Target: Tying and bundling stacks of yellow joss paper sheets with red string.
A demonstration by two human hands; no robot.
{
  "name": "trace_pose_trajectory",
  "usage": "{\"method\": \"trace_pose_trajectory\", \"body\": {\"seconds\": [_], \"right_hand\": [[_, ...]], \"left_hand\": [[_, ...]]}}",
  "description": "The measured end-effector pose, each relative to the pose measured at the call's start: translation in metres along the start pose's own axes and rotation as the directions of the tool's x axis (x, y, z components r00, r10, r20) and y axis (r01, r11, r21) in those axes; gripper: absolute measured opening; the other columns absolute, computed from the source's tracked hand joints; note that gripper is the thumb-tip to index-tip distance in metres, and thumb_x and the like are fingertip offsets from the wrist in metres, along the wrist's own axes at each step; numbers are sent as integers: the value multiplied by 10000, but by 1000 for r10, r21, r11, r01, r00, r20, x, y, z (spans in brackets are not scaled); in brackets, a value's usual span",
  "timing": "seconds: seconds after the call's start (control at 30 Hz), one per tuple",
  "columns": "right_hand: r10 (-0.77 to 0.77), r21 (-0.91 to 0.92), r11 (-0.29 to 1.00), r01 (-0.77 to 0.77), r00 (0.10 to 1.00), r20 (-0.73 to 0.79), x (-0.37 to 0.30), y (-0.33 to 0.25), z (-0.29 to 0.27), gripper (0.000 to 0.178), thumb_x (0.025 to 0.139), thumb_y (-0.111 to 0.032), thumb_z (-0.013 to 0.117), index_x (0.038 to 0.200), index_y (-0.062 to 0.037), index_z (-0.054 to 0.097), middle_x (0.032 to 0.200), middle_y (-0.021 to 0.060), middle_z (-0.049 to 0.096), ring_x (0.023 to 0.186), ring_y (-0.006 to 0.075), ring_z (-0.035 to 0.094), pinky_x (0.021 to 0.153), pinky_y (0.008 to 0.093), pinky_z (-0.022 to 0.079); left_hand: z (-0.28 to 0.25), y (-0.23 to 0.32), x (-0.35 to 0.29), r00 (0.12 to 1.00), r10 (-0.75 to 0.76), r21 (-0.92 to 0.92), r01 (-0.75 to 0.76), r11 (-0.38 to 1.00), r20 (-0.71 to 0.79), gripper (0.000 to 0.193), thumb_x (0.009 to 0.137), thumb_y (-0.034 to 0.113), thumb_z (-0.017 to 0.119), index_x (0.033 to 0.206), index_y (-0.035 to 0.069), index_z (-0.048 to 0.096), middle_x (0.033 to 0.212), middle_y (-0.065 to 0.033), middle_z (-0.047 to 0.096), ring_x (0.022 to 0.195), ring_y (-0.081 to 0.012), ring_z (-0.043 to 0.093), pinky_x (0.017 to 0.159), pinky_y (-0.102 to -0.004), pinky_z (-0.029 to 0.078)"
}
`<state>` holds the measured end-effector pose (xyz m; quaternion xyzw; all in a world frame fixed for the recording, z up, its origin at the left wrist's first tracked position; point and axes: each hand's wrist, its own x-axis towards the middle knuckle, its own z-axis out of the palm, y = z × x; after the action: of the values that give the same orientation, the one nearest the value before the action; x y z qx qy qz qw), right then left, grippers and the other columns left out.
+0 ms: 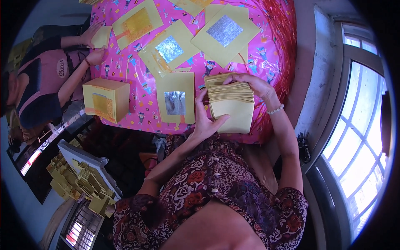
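"Where is the stack of yellow paper [231,114]?"

"Between the two hands, near the table's close edge. Read the clock around that stack: the left hand [205,124] is at eight, the right hand [256,85] at one."

"What are they doing?"

"The left pinches the stack, thumb flat on its front face, fingers along its side. The right curls over the far corner, touching the layered edges; I can't tell how firmly it presses. A beaded bracelet [275,109] circles that wrist."

"And close by?"

"A smaller pile [213,82] sits just beyond, at eleven. At nine, right beside the left hand, lies a sheet with a silver square [174,103]; further out the same way stands a thick yellow block [107,101] with an orange-printed face. More foil-patched sheets [168,49] overlap from ten to twelve, and red strands [285,62] trail down at two. All of it rests on a pink patterned cover [141,100]."

"Any containers?"

"Perhaps one, at eight, well apart: a pale-edged tray or stand [87,157], I can't tell which, with yellow paper bundles [83,177] crowded against it."

"Who's at ten?"

"A co-worker [46,79], both hands on a small yellow pad [101,37]."
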<state>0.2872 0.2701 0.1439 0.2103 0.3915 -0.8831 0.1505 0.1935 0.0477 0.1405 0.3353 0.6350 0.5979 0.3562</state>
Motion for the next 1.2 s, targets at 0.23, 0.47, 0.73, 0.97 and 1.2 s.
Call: {"method": "trace_pose_trajectory", "body": {"seconds": [0.23,0.47,0.73,0.97,1.2], "right_hand": [[112,-491,867,-79,993,38,27,-37,2,360,906,-344,552,1058,-23,610,992,19,604,945,99,552,854,239,427],[388,-639,725,-257,919,70,54,-46,1,357,864,-421,616,869,-64,598,669,-70,521,585,24,445,495,206,360],[368,-627,743,-232,925,93,55,-46,4,335,886,-390,597,810,-64,620,619,-76,498,538,18,419,459,201,338],[276,-691,710,-134,956,99,55,-45,5,281,904,-296,570,800,-43,632,633,-65,531,580,26,449,523,225,383],[142,-759,650,33,976,164,62,-40,8,230,910,-209,549,809,-18,628,638,-52,548,592,29,458,553,238,402]], "left_hand": [[3,11,6,1000,4,15,-4,1000,24,956,687,125,781,1374,-13,131,1263,-173,339,1170,-258,409,989,-386,360],[7,24,7,996,-67,-168,75,983,54,949,707,87,759,1383,5,99,1279,-171,320,1203,-255,394,991,-382,377],[5,16,6,998,-33,-58,36,998,57,939,713,84,756,1386,6,106,1286,-170,312,1205,-257,391,993,-394,373],[7,19,6,997,-53,-100,59,993,63,941,716,75,752,1388,4,97,1295,-173,299,1212,-260,390,990,-390,388],[5,15,8,997,-54,-83,58,995,48,910,708,91,759,1373,-8,145,1282,-178,320,1204,-263,398,990,-383,382]]}}
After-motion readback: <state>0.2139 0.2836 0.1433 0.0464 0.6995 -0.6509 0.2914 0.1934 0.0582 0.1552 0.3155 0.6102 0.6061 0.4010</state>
